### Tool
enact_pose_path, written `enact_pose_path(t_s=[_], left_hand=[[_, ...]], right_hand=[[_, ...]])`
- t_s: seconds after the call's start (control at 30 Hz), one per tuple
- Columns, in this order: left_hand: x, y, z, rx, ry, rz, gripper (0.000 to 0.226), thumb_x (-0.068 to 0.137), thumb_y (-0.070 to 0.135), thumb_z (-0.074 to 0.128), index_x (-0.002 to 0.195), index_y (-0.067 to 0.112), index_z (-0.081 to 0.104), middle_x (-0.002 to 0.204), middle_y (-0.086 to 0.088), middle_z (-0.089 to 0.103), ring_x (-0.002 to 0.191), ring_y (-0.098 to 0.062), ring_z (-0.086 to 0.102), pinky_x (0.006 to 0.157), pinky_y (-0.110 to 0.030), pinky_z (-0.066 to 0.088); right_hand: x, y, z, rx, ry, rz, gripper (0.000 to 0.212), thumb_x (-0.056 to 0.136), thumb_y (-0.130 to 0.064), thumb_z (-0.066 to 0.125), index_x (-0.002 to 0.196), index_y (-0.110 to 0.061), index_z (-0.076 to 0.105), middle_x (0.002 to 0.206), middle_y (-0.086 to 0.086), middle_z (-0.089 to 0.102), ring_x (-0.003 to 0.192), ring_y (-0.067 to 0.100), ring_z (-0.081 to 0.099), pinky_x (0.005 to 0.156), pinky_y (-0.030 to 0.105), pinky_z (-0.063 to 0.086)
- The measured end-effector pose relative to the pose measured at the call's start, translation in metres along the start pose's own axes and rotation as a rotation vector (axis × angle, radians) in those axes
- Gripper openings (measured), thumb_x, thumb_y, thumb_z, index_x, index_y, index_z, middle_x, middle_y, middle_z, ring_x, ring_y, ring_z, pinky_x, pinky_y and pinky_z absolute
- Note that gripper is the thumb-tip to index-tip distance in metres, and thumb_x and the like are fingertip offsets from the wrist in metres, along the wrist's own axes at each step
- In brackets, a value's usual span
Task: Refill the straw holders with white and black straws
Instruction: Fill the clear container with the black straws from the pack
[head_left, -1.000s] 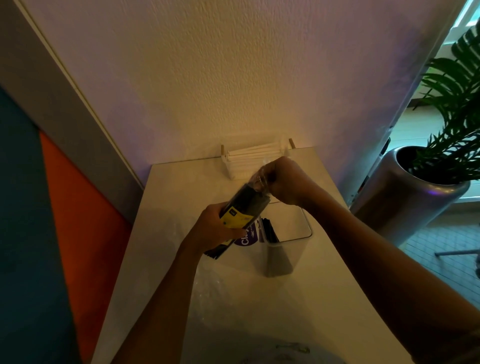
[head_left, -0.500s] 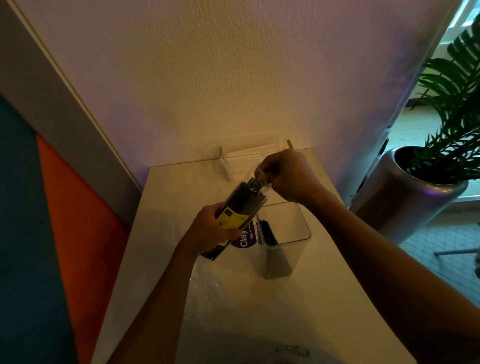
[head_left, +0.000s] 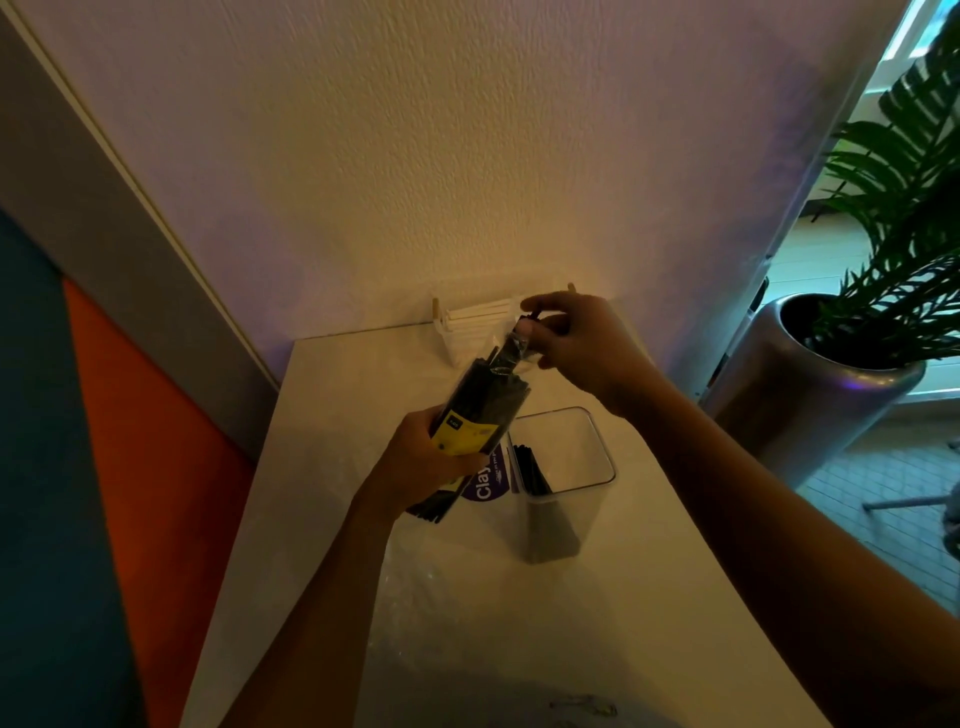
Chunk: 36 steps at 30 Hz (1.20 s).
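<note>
My left hand (head_left: 426, 462) grips a clear pack of black straws (head_left: 485, 400) with a yellow label, held tilted above the table. At the pack's upper end my right hand (head_left: 576, 348) pinches a few black straws that stick out of the plastic. Below the pack stands a clear square straw holder (head_left: 566, 467) with a purple sticker and some black straws leaning inside. At the table's back edge, against the wall, a second holder (head_left: 475, 322) lies full of white straws.
The white table (head_left: 322, 457) fills the middle, with crumpled clear plastic wrap (head_left: 441, 597) on its near part. A textured wall rises behind. To the right stands a metal planter (head_left: 810, 400) with a palm on a tiled floor.
My right hand has risen and moved back toward the wall, drawing straws out of the pack's top. The pack and left hand have lifted slightly.
</note>
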<state>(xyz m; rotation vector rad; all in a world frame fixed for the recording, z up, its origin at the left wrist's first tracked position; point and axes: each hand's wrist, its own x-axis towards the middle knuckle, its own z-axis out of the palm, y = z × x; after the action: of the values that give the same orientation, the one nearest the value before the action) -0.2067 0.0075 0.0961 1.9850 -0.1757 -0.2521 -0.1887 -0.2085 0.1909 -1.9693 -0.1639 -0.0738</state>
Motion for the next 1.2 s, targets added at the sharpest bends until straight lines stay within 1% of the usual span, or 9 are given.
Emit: enact_pose_path(t_s=[0.07,0.23,0.33,0.43,0.63,0.77,0.9,1.03,1.2], left_hand=[[0.0,0.003,0.002,-0.01,-0.002,0.003,0.041,0.071,0.007,0.082,0.098,0.03,0.063,0.091,0.01,0.071,0.082,-0.001,0.068,0.064,-0.015,0.053],[0.002,0.006,0.006,-0.007,-0.013,0.019,0.042,0.07,0.009,0.084,0.102,0.028,0.064,0.094,0.009,0.072,0.085,-0.007,0.07,0.072,-0.021,0.056],[0.001,0.007,0.008,-0.026,-0.012,0.005,0.042,0.07,0.009,0.084,0.103,0.026,0.064,0.094,0.01,0.072,0.083,-0.005,0.07,0.069,-0.02,0.055],[-0.002,0.011,0.009,-0.044,-0.005,-0.004,0.041,0.071,0.008,0.082,0.097,0.032,0.061,0.089,0.013,0.07,0.079,0.001,0.069,0.063,-0.014,0.053],[-0.006,0.011,0.007,-0.061,-0.012,-0.023,0.041,0.072,0.007,0.082,0.095,0.033,0.061,0.089,0.013,0.07,0.078,0.003,0.068,0.06,-0.011,0.052],[-0.005,0.01,0.008,-0.073,-0.021,-0.025,0.041,0.072,0.006,0.081,0.099,0.029,0.063,0.092,0.01,0.071,0.081,-0.002,0.069,0.063,-0.015,0.053],[-0.003,0.011,0.009,-0.084,-0.029,-0.036,0.041,0.072,0.006,0.081,0.101,0.029,0.063,0.094,0.008,0.072,0.083,-0.004,0.07,0.064,-0.016,0.054],[-0.003,0.013,0.008,-0.084,-0.05,-0.041,0.04,0.072,0.007,0.081,0.102,0.027,0.064,0.093,0.008,0.073,0.083,-0.005,0.07,0.064,-0.015,0.053],[-0.005,0.011,0.008,-0.085,-0.049,-0.056,0.041,0.072,0.008,0.081,0.104,0.026,0.064,0.096,0.006,0.073,0.084,-0.008,0.07,0.067,-0.017,0.054]], right_hand=[[-0.003,0.004,0.004,0.034,-0.018,0.015,0.037,0.093,-0.022,0.064,0.128,-0.011,0.058,0.103,0.001,0.072,0.091,0.013,0.07,0.081,0.031,0.059],[-0.01,0.012,0.014,0.119,-0.019,0.047,0.038,0.092,-0.018,0.066,0.128,-0.011,0.06,0.094,-0.011,0.071,0.087,-0.007,0.066,0.072,0.012,0.05],[-0.012,0.015,0.018,0.15,0.051,0.011,0.033,0.091,-0.017,0.068,0.123,-0.012,0.066,0.103,-0.006,0.073,0.093,-0.005,0.067,0.071,0.009,0.05],[-0.014,0.013,0.021,0.19,0.101,-0.017,0.029,0.09,-0.015,0.069,0.118,-0.011,0.068,0.1,-0.008,0.073,0.093,-0.005,0.068,0.072,0.006,0.05],[-0.012,0.009,0.018,0.231,0.156,-0.046,0.026,0.089,-0.013,0.07,0.115,-0.007,0.069,0.095,-0.006,0.075,0.089,0.003,0.071,0.075,0.009,0.052],[-0.012,0.01,0.018,0.254,0.161,-0.039,0.031,0.089,-0.016,0.071,0.119,-0.009,0.062,0.095,-0.002,0.076,0.088,0.006,0.072,0.073,0.011,0.053],[-0.012,0.013,0.016,0.267,0.104,0.0,0.042,0.087,-0.017,0.073,0.123,-0.01,0.052,0.101,0.001,0.075,0.093,0.01,0.072,0.083,0.027,0.056],[-0.011,0.014,0.015,0.228,-0.02,0.028,0.042,0.086,-0.006,0.072,0.123,-0.011,0.051,0.099,-0.004,0.073,0.094,0.003,0.07,0.073,0.016,0.054],[-0.011,0.011,0.016,0.194,0.005,0.004,0.04,0.086,-0.005,0.072,0.121,-0.013,0.053,0.093,-0.011,0.07,0.088,-0.006,0.068,0.065,0.009,0.051]])
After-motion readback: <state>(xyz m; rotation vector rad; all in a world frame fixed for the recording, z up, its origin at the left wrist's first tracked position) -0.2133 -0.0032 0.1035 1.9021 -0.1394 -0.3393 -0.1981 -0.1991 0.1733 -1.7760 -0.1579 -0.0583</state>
